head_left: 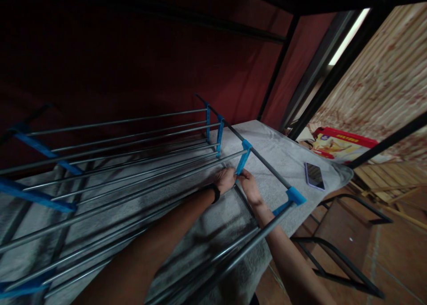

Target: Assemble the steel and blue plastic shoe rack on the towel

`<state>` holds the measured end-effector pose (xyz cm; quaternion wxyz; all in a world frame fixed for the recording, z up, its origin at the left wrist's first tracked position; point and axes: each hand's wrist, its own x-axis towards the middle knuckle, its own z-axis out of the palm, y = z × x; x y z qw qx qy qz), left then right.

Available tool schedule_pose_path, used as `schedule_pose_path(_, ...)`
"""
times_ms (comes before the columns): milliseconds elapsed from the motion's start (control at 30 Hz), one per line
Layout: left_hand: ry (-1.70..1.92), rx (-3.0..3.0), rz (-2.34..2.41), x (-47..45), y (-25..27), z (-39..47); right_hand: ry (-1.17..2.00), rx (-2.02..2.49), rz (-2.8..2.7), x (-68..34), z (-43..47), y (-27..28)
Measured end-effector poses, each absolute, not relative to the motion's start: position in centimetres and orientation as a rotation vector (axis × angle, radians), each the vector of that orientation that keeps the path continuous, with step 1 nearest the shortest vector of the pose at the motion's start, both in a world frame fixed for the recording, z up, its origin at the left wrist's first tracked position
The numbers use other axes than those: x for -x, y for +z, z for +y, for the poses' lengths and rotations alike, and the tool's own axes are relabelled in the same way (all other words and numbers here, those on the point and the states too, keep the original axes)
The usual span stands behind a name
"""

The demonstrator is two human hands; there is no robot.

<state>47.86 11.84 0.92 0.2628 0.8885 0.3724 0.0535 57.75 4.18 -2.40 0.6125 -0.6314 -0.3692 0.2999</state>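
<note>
A rack of grey metal tubes (156,171) with blue plastic connectors lies across a grey cloth-covered surface. Both my hands meet at the lower end of one upright blue connector (243,157), inside the frame. My left hand (227,178), with a black band at its wrist, is closed around the connector's lower part. From the right, my right hand (248,185) pinches the same spot with bent fingers. The exact contact of the fingertips is partly hidden. Nearer to me, another blue connector (295,195) sits at a corner above my right forearm.
A phone (314,176) lies on the grey cloth (270,140) at the right. Beyond it are a red and yellow box (343,144) and a wooden slatted piece (393,180). A black-framed chair (347,234) stands below the edge. Dark posts and a red wall surround the surface.
</note>
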Motion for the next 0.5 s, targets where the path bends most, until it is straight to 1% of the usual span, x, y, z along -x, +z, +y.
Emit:
schedule_pose_path(167,0.121,-2.417,1.028,-47.66,1.56,11.1,0.697,1.471,-0.864,-57.93,3.99,-1.75)
schedule_pose_path(367,0.149,-2.395,0.998,-47.63,1.23,11.78,0.727,1.506,-0.851,-57.9,3.81,-1.82)
schedule_pose_path(500,0.146,-2.41,1.035,-47.72,0.86,11.7,0.692,1.564,-0.87,-57.95,3.87,-1.78)
